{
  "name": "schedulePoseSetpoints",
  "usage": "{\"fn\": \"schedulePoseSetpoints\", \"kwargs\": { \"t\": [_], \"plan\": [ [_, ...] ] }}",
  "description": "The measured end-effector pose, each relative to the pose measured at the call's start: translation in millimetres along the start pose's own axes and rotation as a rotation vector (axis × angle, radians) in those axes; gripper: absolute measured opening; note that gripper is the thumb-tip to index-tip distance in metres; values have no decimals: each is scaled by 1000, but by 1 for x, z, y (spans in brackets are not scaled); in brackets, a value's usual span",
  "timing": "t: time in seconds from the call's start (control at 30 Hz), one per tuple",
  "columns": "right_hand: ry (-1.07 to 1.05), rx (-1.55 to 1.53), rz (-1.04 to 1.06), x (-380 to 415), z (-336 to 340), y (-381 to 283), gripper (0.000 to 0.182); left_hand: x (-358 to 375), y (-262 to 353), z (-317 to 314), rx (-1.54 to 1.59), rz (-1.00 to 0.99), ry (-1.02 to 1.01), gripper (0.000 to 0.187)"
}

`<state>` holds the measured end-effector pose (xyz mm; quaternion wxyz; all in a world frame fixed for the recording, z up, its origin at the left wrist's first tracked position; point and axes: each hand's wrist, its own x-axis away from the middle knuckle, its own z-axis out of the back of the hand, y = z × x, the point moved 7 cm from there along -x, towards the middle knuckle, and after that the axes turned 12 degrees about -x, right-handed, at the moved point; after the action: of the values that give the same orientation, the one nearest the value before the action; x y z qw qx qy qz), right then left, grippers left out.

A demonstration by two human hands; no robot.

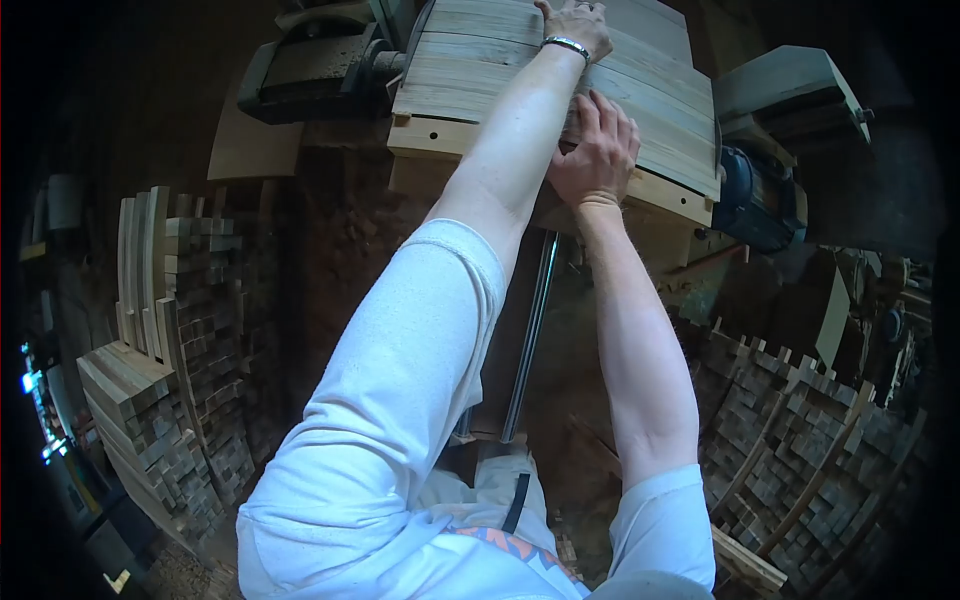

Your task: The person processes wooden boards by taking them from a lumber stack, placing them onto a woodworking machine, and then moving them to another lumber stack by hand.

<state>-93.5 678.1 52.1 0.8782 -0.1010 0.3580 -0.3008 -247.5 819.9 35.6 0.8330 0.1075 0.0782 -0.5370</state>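
A row of pale wooden boards (470, 50) lies side by side on a wooden-fronted carriage (433, 135) between two machine units. Across these boards stretches my left arm, with a metal bracelet (567, 44) at the wrist. My left hand (580, 28) rests on the boards at the top of the view, its thumb spread from the bent fingers; the frame edge is close to the fingertips. Nearer to me, my right hand (600, 150) curls over the front board, thumb low at the near edge and fingers on top. The part under its palm is hidden.
A dark motor unit (315, 75) stands left of the boards, a blue motor (755, 200) right. Metal rails (532, 335) run toward my legs. Stacked wood pieces (160, 420) rise at left, with more stacks (800, 440) at right. A pale panel (835, 320) leans behind.
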Motion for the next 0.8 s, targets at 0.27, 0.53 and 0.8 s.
{"fn": "schedulePoseSetpoints", "kwargs": {
  "t": [0.27,0.53,0.8],
  "plan": [
    [-204,211,-129,-31,-34,26,79,-23,-6,6,-46,14,-64,49],
    [-375,161,-217,-11,-29,16,88,-1,-4,-1,-134,-45,125,52],
    [-367,27,-254,91,33,-42,91,126,14,35,-12,-61,49,34]
  ]
}}
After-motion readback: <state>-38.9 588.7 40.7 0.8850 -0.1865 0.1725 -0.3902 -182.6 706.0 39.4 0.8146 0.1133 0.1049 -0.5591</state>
